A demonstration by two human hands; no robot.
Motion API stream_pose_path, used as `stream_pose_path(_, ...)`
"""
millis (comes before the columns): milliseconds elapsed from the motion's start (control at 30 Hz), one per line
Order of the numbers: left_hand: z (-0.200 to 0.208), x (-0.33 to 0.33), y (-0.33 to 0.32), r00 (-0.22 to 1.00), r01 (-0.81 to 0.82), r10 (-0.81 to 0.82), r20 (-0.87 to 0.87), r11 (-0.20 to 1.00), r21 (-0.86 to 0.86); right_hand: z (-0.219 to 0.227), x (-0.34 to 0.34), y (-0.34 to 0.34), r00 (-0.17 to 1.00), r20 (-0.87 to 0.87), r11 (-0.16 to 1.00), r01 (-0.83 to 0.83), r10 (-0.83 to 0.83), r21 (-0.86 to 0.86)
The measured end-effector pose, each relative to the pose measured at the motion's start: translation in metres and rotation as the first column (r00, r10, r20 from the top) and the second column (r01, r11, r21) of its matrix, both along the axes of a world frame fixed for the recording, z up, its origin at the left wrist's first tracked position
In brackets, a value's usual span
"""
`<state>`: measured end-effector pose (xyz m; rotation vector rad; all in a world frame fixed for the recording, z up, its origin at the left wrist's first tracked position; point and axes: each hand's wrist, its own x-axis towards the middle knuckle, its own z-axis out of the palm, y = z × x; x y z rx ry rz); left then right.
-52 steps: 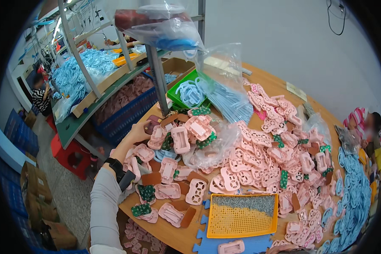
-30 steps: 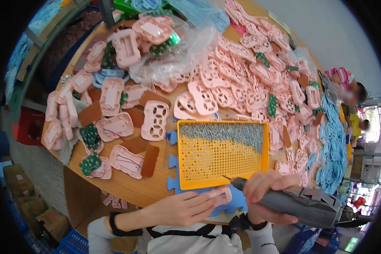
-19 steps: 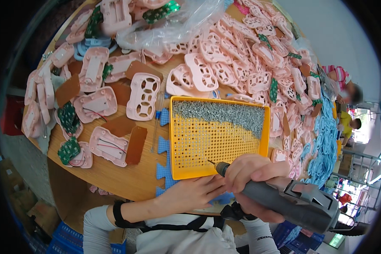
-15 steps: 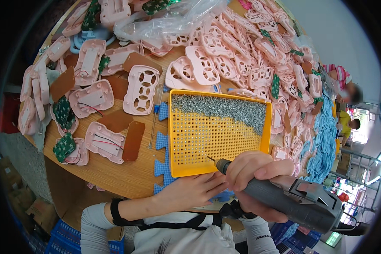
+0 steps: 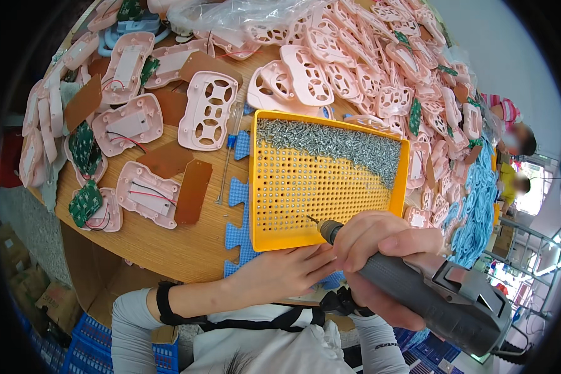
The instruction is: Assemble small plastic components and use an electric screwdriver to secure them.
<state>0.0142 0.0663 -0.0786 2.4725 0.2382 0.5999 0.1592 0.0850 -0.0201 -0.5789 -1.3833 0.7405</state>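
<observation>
- We see dark lettering on the right sleeve, too small and bent for us to read.
- We find the right hand closed around the driver, fingers wrapped over its dark grey barrel, the thumb lying along the top.
- We see the driver slant up and left, its thin bit over the near part of the tray; we cannot tell if the tip touches.
- We see the left hand palm down just beside the tray's near wall, fingers stretched out and close together, their tips by the right hand. Its underside is hidden, so we cannot tell whether it pinches anything.
- We have the yellow tray in the middle, on a blue mat on the wooden surface. Loose screws heap along its far side; many holes nearer us show silvery heads.
- To the left of the tray we see a thin rod with a blue collar, then pink shells with wires, brown plates and green boards.
- Beyond the tray and to its right we see a pile of pink grilles, with blue parts at the far right.
</observation>
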Motion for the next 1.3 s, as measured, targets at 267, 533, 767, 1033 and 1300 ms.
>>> stream_pose_path(267,-0.001,0.000,-0.003,0.999,0.009,-0.006,-0.051,0.999,0.050,-0.001,-0.005,0.005,0.988,0.154,0.997,0.018,-0.029,0.072)
stream_pose_path(533,-0.001,0.002,-0.002,0.998,0.044,-0.042,-0.048,0.999,0.026,0.040,0.010,-0.029,0.982,0.133,0.987,0.148,-0.137,-0.071)
stream_pose_path(767,-0.003,0.006,-0.003,0.993,0.066,-0.060,-0.100,0.996,0.055,0.058,0.013,-0.088,0.983,0.077,0.975,0.173,-0.164,-0.138)
stream_pose_path(1033,-0.003,0.007,-0.004,0.982,0.094,-0.088,-0.165,0.995,0.026,0.031,0.010,-0.094,0.987,0.089,0.988,0.137,-0.131,-0.067)
stream_pose_path(1300,-0.005,0.006,-0.005,0.982,0.081,-0.081,-0.173,0.997,-0.006,0.025,0.027,-0.079,0.974,0.202,0.983,-0.065,0.099,-0.171)
